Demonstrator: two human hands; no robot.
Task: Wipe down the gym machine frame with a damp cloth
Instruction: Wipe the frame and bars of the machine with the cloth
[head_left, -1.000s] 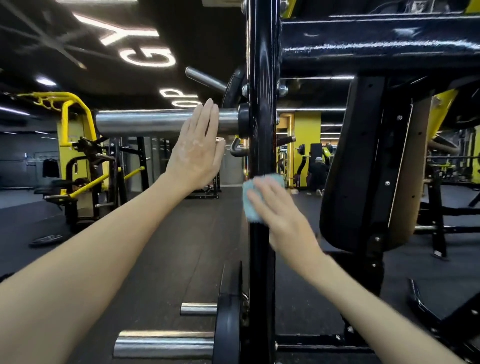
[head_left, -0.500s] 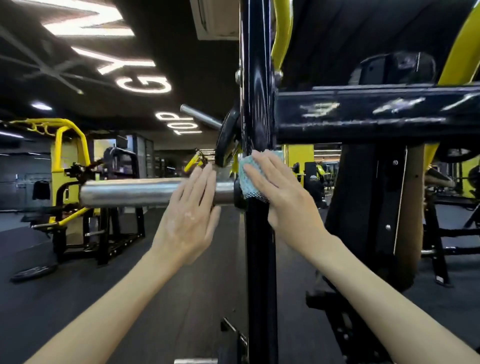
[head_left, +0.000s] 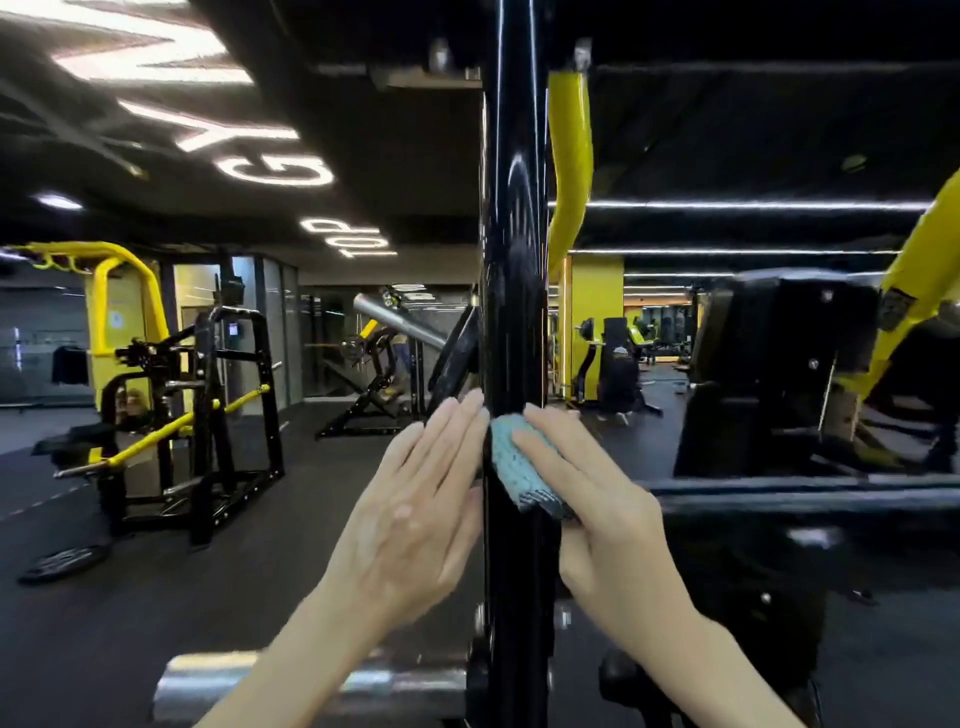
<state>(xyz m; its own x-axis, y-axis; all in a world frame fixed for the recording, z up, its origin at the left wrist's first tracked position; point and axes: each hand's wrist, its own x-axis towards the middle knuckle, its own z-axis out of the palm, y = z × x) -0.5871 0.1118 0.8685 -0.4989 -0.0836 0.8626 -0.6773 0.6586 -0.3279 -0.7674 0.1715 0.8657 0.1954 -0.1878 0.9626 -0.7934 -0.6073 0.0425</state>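
A glossy black upright post (head_left: 514, 270) of the gym machine frame runs top to bottom through the middle of the view. My right hand (head_left: 608, 519) presses a folded light-blue cloth (head_left: 524, 467) flat against the post's right face, fingers straight over the cloth. Beside the post's left face is my left hand (head_left: 415, 519), fingers straight and pointing up, fingertips by the post's edge; contact is unclear. It holds nothing.
A chrome weight peg (head_left: 395, 680) juts left from the post, low down under my left forearm. A black crossbar (head_left: 805, 493) and padded seat block (head_left: 779, 374) lie to the right. A yellow arm (head_left: 569, 171) rises behind the post. Other machines (head_left: 192, 405) stand on the dark floor at left.
Both hands have climbed the post with the cloth, and my view has tilted upward. My left hand has left the chrome peg, which now lies well below it.
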